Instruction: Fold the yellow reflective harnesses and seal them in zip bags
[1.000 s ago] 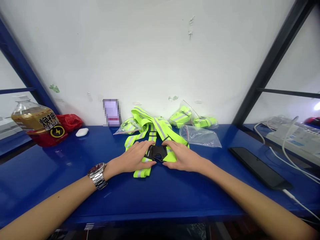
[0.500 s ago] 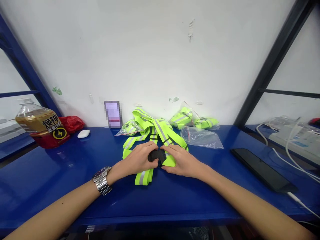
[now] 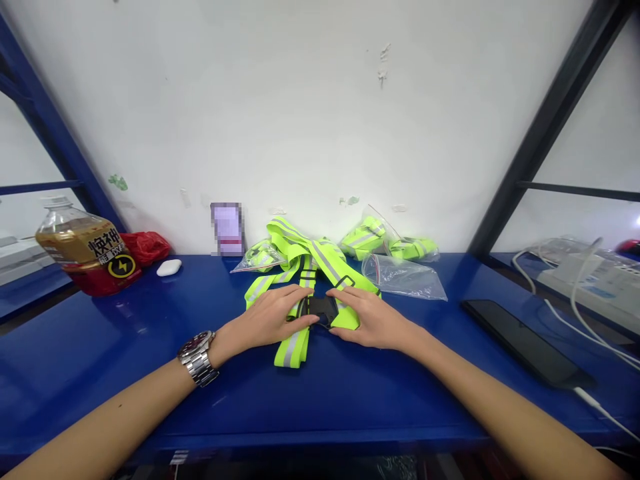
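Observation:
A fluorescent yellow-green reflective strap harness [image 3: 325,257] with grey stripes lies in a loose heap on the blue table. At its near side a black plastic buckle [image 3: 321,309] sits between my hands, its parts together. My left hand [image 3: 273,313] holds the buckle's left end, thumb along the near edge and fingers over the far side. Around the right end and the strap there, my right hand [image 3: 373,317] curves with thumb and fingertips. A strap end [image 3: 291,350] hangs toward me below my left hand. My palms hide part of the straps.
Bagged harnesses [image 3: 367,237] and a flat clear zip bag [image 3: 405,277] lie behind. A drink bottle [image 3: 85,250], red plastic bag [image 3: 145,247] and white earbud case [image 3: 169,268] stand left. A phone [image 3: 520,340] with cable lies right; a pixelated upright panel [image 3: 227,230] leans at the wall.
The two halves of the buckle have come together, and it shows more fully now. My fingers have loosened and spread a little, and the right hand has shifted slightly right.

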`<state>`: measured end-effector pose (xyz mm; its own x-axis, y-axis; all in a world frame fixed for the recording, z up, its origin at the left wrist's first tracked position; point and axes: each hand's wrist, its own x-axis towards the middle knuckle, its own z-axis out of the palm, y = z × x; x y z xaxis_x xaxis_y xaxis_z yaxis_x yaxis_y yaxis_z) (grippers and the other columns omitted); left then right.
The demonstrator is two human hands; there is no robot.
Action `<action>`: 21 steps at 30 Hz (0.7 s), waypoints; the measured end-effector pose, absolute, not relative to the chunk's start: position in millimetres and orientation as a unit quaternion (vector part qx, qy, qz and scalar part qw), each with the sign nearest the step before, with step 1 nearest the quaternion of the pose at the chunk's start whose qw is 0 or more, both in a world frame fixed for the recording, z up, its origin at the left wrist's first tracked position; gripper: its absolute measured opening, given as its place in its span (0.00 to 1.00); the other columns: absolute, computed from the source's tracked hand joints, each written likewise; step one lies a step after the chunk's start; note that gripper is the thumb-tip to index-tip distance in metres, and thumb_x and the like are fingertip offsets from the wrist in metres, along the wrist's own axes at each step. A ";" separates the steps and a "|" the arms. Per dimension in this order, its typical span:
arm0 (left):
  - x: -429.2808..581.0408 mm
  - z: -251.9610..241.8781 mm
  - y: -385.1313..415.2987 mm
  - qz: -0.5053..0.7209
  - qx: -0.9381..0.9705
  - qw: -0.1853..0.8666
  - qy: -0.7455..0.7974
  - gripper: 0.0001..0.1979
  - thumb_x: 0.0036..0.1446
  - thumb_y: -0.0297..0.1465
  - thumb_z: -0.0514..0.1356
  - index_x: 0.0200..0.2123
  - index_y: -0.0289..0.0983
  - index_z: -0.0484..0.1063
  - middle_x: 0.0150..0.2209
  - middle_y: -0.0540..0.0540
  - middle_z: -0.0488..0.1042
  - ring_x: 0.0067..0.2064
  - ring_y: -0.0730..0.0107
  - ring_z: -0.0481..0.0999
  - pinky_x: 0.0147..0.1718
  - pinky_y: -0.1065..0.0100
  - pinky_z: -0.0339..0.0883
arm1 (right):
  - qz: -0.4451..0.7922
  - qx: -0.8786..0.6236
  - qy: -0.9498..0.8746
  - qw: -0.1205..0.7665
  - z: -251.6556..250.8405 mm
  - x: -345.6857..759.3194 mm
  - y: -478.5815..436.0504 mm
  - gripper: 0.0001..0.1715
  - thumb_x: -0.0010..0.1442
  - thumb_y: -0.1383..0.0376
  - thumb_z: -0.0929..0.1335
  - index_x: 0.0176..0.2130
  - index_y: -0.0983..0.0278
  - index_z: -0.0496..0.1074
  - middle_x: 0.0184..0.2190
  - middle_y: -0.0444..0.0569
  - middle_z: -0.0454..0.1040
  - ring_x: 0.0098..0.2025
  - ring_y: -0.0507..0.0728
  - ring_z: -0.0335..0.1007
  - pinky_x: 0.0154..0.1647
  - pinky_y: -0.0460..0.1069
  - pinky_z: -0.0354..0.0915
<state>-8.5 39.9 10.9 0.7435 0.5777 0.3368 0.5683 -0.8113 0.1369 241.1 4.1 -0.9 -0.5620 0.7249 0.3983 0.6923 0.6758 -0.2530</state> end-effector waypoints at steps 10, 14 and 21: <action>-6.3 5.1 31.2 0.169 0.922 0.015 0.347 0.32 0.57 0.45 0.59 0.60 0.37 0.56 0.54 0.36 0.69 0.53 0.50 0.70 0.49 0.54 0.66 | 0.056 -0.398 -0.877 0.263 4.4 246.3 3.7 0.34 0.57 0.56 0.70 0.59 0.65 0.63 0.48 0.58 0.72 0.48 0.64 0.71 0.47 0.57 0.68; -16.0 8.3 45.2 0.168 0.929 0.010 0.328 0.30 0.59 0.44 0.58 0.59 0.35 0.58 0.52 0.36 0.71 0.52 0.51 0.72 0.48 0.56 0.68 | 0.048 -0.403 -0.874 0.265 11.2 257.8 5.5 0.35 0.57 0.56 0.70 0.59 0.65 0.63 0.50 0.59 0.72 0.51 0.65 0.69 0.50 0.58 0.66; -46.1 18.9 68.3 0.187 0.909 0.035 0.370 0.36 0.57 0.50 0.57 0.62 0.35 0.58 0.57 0.35 0.69 0.55 0.49 0.71 0.53 0.55 0.66 | 0.027 -0.459 -0.836 0.299 21.6 279.2 7.5 0.35 0.56 0.53 0.71 0.58 0.66 0.65 0.47 0.56 0.75 0.44 0.64 0.72 0.43 0.58 0.67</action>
<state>-46.1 68.3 18.9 0.6555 0.6867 0.3142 0.6604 -0.7231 0.2026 279.2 7.5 21.6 -0.4003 0.7835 0.4752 0.7514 0.5775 -0.3192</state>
